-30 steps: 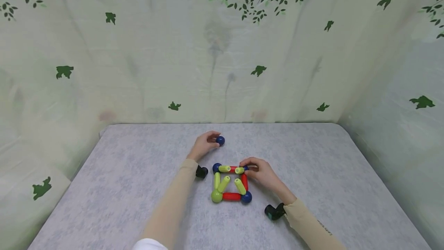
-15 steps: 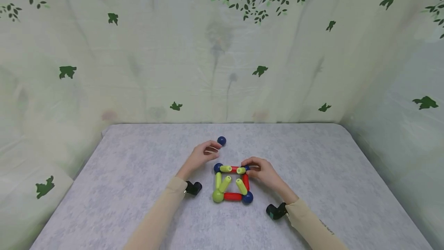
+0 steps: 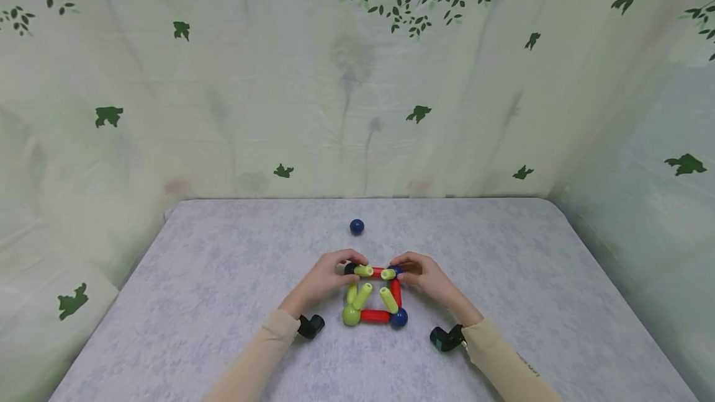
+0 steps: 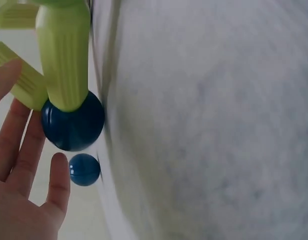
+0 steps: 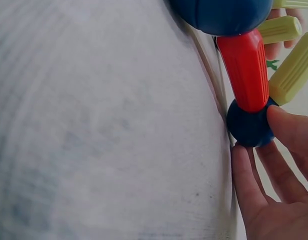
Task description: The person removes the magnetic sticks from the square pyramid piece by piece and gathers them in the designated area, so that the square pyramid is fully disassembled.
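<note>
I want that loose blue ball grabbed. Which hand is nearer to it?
Left. The left hand is just below-left of the loose blue ball; the right hand sits farther, below-right.

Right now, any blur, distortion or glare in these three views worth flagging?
Head view: sharp and evenly lit, no glare, only soft shadows beside the toy frame; wide-angle lens bows the backdrop and the table edges. Left wrist view: the table surface is smeared and soft, while the blue ball is fairly crisp. Right wrist view: the same streaky blur on the table, red rod clear.
</note>
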### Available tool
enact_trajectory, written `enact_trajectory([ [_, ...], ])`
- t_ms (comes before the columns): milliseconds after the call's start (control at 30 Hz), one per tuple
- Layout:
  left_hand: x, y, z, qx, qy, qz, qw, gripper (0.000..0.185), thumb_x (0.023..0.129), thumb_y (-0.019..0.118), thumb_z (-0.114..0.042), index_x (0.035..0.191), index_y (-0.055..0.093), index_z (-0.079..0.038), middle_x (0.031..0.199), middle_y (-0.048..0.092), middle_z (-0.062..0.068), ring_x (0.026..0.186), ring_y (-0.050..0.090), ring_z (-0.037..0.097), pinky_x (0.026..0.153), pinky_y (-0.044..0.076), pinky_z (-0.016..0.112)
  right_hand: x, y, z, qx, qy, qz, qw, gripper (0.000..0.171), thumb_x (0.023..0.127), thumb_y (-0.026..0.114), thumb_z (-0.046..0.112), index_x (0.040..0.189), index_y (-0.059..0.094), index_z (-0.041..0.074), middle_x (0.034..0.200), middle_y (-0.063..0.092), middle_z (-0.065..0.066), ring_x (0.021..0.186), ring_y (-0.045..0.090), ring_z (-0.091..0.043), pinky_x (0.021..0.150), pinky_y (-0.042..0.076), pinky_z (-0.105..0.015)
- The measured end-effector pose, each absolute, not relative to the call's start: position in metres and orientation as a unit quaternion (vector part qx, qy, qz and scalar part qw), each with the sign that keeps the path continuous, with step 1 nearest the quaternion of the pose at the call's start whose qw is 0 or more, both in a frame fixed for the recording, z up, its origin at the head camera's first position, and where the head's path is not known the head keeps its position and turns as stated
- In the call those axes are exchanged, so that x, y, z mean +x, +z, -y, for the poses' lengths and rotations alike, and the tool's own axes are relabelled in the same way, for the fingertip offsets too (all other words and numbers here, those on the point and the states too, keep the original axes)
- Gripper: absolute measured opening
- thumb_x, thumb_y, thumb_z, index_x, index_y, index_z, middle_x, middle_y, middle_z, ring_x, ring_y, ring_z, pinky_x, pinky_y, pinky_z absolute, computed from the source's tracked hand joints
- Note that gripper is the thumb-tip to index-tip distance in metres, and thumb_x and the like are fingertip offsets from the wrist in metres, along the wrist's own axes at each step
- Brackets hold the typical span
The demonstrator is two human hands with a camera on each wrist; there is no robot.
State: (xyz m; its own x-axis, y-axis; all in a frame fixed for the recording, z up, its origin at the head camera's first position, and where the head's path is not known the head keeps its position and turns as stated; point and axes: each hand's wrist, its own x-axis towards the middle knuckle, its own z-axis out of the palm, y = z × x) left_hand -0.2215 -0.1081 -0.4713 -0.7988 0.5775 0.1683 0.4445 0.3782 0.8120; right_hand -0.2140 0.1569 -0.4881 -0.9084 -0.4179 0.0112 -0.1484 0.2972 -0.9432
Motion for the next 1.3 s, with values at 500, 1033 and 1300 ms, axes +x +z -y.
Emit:
enact_trajectory([
  [500,-0.224,-0.472,0.101,0.338,0.469,-0.816,-0.001,0.018,0.09,0.063,-0.005,0.108,0.066,-0.007,0.105,0.065,0.001,0.099,0.06,0.017,0.089,0.048,0.038,-0.212,-0.486,-0.153,-0.164,-0.551,-0.809,0.12,0.023,0.091,0.06,-0.001,0.113,0.063,0.005,0.115,0.062,-0.008,0.109,0.058,-0.03,0.092,0.047,-0.043],
  [1033,-0.228,-0.467,0.13,0.242,0.499,-0.832,-0.02,0.025,0.085,0.068,0.002,0.108,0.067,-0.006,0.106,0.066,0.004,0.098,0.06,0.02,0.086,0.05,0.037,-0.211,-0.486,-0.154,-0.158,-0.558,-0.805,0.125,0.023,0.092,0.058,-0.002,0.113,0.063,0.005,0.115,0.061,-0.009,0.109,0.057,-0.03,0.09,0.049,-0.04],
  [1300,-0.258,-0.47,0.175,0.161,0.454,-0.875,-0.052,0.021,0.083,0.069,0.005,0.102,0.068,-0.005,0.102,0.067,0.008,0.097,0.06,0.025,0.085,0.048,0.041,-0.21,-0.485,-0.154,-0.158,-0.554,-0.807,0.125,0.023,0.092,0.058,-0.002,0.113,0.063,0.005,0.115,0.061,-0.008,0.109,0.057,-0.03,0.091,0.048,-0.042],
])
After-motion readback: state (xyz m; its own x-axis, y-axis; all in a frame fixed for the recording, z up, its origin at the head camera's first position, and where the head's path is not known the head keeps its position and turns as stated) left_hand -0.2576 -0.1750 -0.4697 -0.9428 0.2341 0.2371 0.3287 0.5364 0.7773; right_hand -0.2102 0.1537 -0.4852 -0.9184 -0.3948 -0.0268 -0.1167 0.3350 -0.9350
